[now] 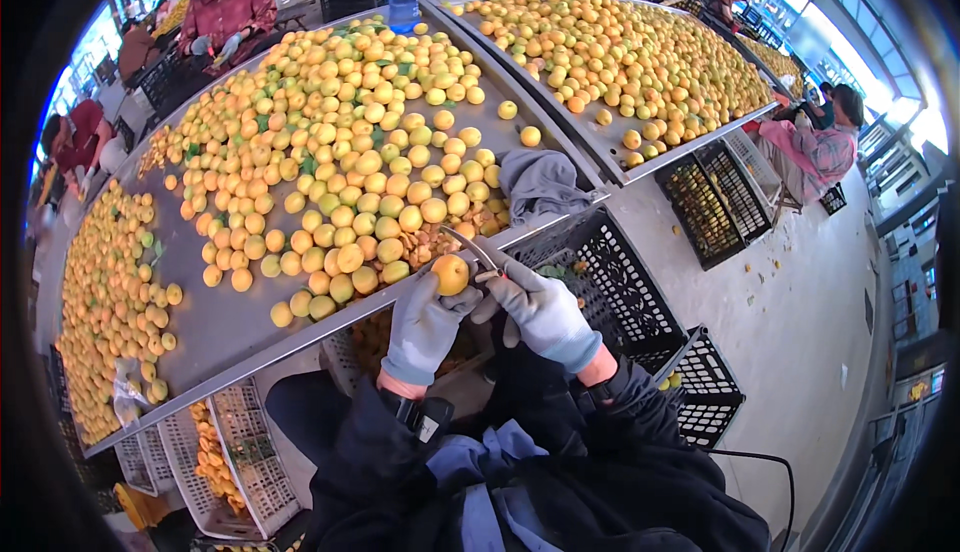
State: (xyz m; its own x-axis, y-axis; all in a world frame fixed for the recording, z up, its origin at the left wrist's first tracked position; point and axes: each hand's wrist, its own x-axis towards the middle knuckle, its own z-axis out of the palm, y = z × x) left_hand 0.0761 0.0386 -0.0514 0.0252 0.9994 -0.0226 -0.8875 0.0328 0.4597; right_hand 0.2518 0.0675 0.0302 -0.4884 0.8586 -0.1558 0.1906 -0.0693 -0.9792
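Observation:
My left hand, in a pale glove, grips a yellow-orange apricot at the near edge of the metal table. My right hand, also gloved, is closed round a small knife with a curved blade. The blade rises just right of the apricot; whether it touches the skin I cannot tell. Beyond both hands a large heap of loose apricots spreads over the table. Orange cut pieces lie just past the held fruit.
A grey cloth hangs over the table edge. Below on the right stands a black crate; white crates with orange halves are lower left. A blue bottle stands at the far edge. Another apricot table adjoins; several people work around.

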